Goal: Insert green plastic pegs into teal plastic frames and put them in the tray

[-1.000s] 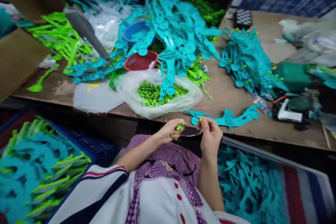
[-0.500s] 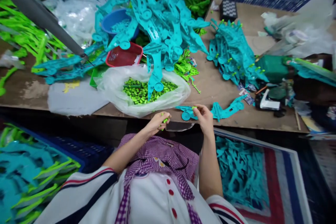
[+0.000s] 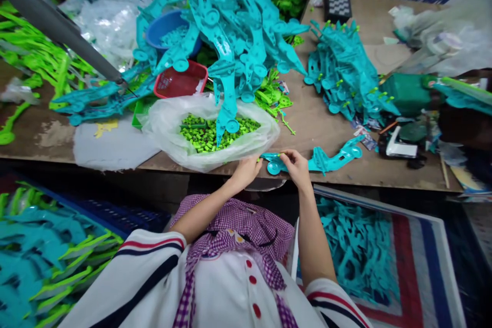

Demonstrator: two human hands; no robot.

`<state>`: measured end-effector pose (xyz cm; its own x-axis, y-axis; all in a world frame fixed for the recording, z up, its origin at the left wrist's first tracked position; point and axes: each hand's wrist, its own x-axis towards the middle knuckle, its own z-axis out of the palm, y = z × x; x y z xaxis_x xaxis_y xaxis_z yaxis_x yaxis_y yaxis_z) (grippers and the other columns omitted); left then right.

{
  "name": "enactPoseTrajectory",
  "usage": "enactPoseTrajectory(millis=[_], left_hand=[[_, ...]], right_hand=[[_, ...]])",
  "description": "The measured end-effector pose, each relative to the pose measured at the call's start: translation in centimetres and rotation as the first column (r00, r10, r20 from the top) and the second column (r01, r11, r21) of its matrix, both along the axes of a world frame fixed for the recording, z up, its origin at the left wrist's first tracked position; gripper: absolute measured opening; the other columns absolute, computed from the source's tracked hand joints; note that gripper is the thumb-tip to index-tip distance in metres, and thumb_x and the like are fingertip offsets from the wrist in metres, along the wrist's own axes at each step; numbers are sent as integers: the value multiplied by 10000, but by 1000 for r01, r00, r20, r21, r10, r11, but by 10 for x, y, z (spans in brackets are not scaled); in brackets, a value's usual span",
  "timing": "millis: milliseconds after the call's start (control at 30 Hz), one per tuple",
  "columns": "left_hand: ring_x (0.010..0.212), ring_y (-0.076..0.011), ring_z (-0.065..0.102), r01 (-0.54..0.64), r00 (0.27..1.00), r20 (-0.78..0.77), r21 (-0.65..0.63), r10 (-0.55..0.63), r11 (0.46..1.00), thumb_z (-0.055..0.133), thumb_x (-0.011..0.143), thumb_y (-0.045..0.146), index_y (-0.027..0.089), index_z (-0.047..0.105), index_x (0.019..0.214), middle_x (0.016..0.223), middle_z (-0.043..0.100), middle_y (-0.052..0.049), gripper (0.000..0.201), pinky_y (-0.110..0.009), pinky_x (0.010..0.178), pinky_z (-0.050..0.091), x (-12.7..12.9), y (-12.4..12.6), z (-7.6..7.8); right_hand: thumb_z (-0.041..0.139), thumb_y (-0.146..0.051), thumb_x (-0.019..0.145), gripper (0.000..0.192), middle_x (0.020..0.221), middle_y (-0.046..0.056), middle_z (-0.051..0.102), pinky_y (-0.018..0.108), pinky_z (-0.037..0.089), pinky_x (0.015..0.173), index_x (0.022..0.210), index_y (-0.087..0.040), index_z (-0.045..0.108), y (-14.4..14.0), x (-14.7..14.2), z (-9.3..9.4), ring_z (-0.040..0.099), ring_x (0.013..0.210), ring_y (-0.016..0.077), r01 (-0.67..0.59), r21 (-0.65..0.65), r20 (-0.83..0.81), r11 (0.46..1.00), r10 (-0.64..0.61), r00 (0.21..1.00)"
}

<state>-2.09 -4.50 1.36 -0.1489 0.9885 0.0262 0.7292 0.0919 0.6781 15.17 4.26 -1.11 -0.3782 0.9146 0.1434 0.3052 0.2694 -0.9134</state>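
A long teal plastic part [image 3: 334, 160] with a round disc near its left end lies along the table's front edge. My right hand [image 3: 296, 168] is over its left half, thumb and finger pinched on a small green plastic piece [image 3: 281, 154] at the part. My left hand [image 3: 246, 172] is closed beside the part's left tip, with bits of green pieces showing between the fingers; how many it holds is hidden. Just behind the left hand stands a clear plastic bag [image 3: 161, 133], open at the top, full of small green pieces [image 3: 207, 139].
A teal pile [image 3: 238, 25] rises behind the bag, one part hanging into it. More teal parts with green pieces [image 3: 342, 72] are stacked right. A red basket [image 3: 180, 82] and blue bowl [image 3: 165, 28] stand behind. Crates of parts flank my lap. A grey arm [image 3: 69, 31] slants across upper left.
My left hand has moved right and forward, from in front of the bag to the left tip of the teal part. My right hand stays at the part, slightly shifted.
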Motion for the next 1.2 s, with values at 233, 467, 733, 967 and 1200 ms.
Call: enactPoseTrajectory(millis=[233,467,733,967,1200], left_hand=[[1137,-262,621,3,998,-60,-12,-4,1000,427,956,228,137,620,1243,1199,678,-153,358,-375,1019,433,1,1,-4],[1034,-259,664,-1,994,-108,-57,-5,998,434,954,219,164,624,1240,1115,707,-147,348,-354,932,474,2,1,-2],[1004,-275,673,-67,972,-231,-136,34,988,367,988,263,153,571,1296,1077,702,-173,385,-367,874,485,12,-2,1],[1069,-275,642,-100,984,-151,-23,95,995,396,969,243,96,616,1195,1122,688,-192,347,-375,964,444,1,3,-4],[1026,-272,640,-79,987,-135,33,83,996,394,934,306,117,639,1081,1067,696,-163,342,-398,952,458,-12,15,-16]], right_hand=[[532,-480,892,332,906,73,727,325,473,765,961,-194,684,-2,-4,5,652,826,214,-116,122,196,986,91,976],[521,-444,918,271,869,54,739,301,423,680,983,-241,688,1,-15,9,679,827,239,-119,177,427,977,32,904],[530,-462,909,312,955,62,729,330,466,826,1028,-214,676,-5,-1,2,663,896,223,-155,139,202,978,126,971],[580,-366,887,237,941,67,700,312,488,820,996,-179,678,-3,1,3,637,880,192,-159,186,137,970,134,981],[445,-310,947,318,996,7,630,213,413,917,1103,-110,638,-4,-3,6,553,970,84,-217,354,342,910,90,935]])
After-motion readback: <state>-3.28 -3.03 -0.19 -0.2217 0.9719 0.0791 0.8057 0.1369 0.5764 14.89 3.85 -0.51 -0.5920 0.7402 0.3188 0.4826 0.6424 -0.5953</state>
